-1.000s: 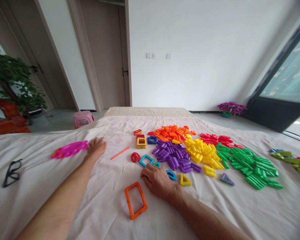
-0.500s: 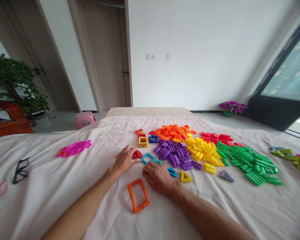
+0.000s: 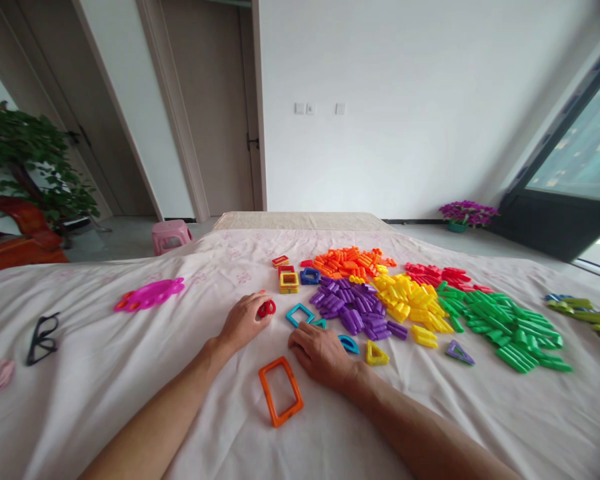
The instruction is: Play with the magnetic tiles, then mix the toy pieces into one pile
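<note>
Red pieces (image 3: 267, 308) are pinched in the fingers of my left hand (image 3: 243, 323), over the cloth left of centre. My right hand (image 3: 320, 353) rests on the cloth with curled fingers; what its fingertips may hold is hidden. Just beyond them lie a light-blue square frame (image 3: 299, 315) and a teal piece (image 3: 319, 323), partly covered. A blue curved piece (image 3: 349, 344) and a yellow triangle (image 3: 377, 353) sit to the right of that hand. Nearer to me is a large orange frame (image 3: 281, 392), touched by neither hand.
Stacked yellow and red squares (image 3: 289, 283) stand beside a dark-blue square (image 3: 310, 275). Piles of orange (image 3: 347, 263), purple (image 3: 350, 308), yellow (image 3: 410, 300), red (image 3: 440, 275) and green (image 3: 513, 327) pieces spread rightward. Glasses (image 3: 44, 339) and a magenta toy (image 3: 153, 295) lie left.
My left hand has moved slightly left with the red pieces, away from the light-blue square. My right hand has stayed nearly in place. The view has shifted a little.
</note>
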The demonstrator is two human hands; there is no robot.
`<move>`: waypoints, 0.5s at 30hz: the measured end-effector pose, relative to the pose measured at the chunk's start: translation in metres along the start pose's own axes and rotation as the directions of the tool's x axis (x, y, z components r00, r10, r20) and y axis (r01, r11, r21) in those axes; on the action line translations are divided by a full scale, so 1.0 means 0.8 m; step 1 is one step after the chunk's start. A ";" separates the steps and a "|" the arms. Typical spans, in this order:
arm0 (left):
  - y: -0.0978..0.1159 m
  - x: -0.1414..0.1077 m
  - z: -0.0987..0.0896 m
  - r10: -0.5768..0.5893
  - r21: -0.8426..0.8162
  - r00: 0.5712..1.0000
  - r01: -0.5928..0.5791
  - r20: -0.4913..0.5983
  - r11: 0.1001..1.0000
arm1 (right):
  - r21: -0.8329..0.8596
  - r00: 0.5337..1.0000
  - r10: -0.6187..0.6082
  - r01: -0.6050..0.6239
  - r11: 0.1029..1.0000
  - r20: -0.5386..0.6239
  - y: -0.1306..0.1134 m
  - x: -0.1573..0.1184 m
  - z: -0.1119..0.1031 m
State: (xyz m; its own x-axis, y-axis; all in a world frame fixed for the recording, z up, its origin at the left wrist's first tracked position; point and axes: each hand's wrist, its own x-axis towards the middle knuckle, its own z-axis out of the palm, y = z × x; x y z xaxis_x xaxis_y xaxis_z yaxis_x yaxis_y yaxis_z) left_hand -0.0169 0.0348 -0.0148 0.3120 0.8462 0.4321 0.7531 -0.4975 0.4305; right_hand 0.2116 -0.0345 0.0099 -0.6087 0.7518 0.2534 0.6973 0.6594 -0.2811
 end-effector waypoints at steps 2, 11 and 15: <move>-0.007 -0.003 -0.002 -0.019 -0.015 0.999 0.020 0.028 1.000 | -0.001 1.000 0.000 0.000 1.000 0.001 0.000 0.000 0.000; -0.030 0.000 -0.014 -0.035 -0.188 0.987 0.065 0.158 0.980 | 0.014 0.998 -0.047 0.048 0.999 -0.032 0.004 -0.002 0.003; -0.029 0.003 -0.017 0.041 -0.145 0.988 -0.019 0.150 0.989 | -0.061 0.985 0.051 -0.061 0.996 -0.164 0.006 -0.003 0.001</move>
State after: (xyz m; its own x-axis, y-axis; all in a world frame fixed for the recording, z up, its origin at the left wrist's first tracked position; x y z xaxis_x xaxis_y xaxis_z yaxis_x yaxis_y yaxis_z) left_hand -0.0414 0.0453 -0.0130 0.4257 0.8444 0.3253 0.6554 -0.5355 0.5326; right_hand 0.2158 -0.0332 0.0076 -0.5022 0.7732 0.3872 0.7550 0.6103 -0.2396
